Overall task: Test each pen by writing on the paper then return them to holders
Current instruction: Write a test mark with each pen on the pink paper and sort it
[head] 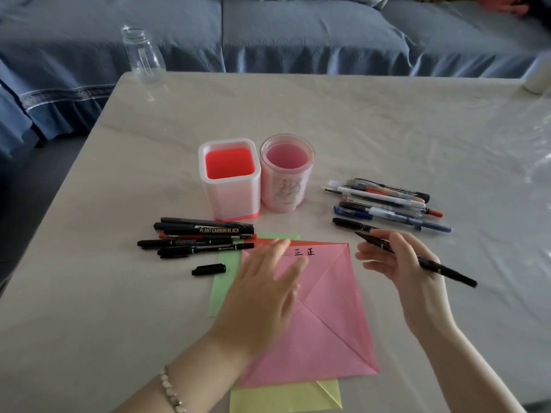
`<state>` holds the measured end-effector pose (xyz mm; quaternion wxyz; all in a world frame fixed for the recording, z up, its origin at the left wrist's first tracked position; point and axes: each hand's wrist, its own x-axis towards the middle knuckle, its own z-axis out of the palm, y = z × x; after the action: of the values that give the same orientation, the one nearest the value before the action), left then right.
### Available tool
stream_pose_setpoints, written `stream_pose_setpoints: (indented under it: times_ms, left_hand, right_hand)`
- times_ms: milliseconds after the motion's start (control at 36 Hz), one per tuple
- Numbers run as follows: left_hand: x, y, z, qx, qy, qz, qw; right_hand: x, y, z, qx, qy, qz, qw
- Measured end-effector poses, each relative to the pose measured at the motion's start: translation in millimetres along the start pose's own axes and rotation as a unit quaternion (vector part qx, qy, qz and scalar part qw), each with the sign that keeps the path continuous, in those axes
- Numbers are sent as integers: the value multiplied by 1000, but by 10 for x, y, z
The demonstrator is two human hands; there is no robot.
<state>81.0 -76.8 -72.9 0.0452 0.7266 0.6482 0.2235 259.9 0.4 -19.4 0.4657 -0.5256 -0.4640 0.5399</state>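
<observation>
My right hand (408,263) holds an uncapped black pen (447,271) just right of the pink paper (325,320), its tip pointing up and left. My left hand (262,290), fingers straight and blurred, hovers over or rests on the pink paper's left part. Black written marks (304,252) run along the paper's top edge. A loose black cap (208,269) lies left of the paper. Two holders, a square red one (229,180) and a round pink one (286,174), stand behind the paper with nothing in them.
Several black markers (202,236) lie in a pile left of the paper; a mixed pile of pens (384,204) lies at the right. Green (222,281) and yellow (283,397) sheets sit under the pink one. A clear bottle (143,55) stands at the table's far left corner.
</observation>
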Motion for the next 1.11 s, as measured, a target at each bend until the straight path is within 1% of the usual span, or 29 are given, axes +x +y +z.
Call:
stream_pose_setpoints:
  times_ms: [56, 111, 194, 278, 417, 528, 611, 722, 861, 1111]
  left_hand:
    - [48, 68, 74, 11, -49, 8, 999]
    - [95, 81, 153, 21, -81, 21, 996]
    - [150, 44, 229, 29, -114, 27, 993]
    - [154, -10, 275, 6, -132, 26, 991]
    - [163, -33, 299, -20, -132, 17, 991]
    - [172, -50, 316, -12, -125, 25, 992]
    - [170, -55, 338, -26, -112, 23, 993]
    - [165, -53, 341, -36, -105, 19, 994]
    - [167, -46, 330, -44, -103, 15, 994]
    - [166, -38, 315, -48, -107, 11, 993]
  right_hand:
    - [34, 9, 18, -4, 6, -3, 1000]
    - [68, 27, 41, -13, 15, -15, 1000]
    - [140, 69, 92, -32, 43, -33, 998]
    - [218, 140, 147, -52, 73, -53, 994]
    - [337, 291, 291, -89, 104, -73, 988]
    - [397, 434, 430, -123, 115, -93, 981]
    - [416, 558, 473, -162, 132, -123, 970]
    - [413, 657, 465, -193, 128, -160, 960]
    - [416, 679, 446, -189, 140, -153, 960]
    - [405, 669, 458, -207, 117, -155, 959]
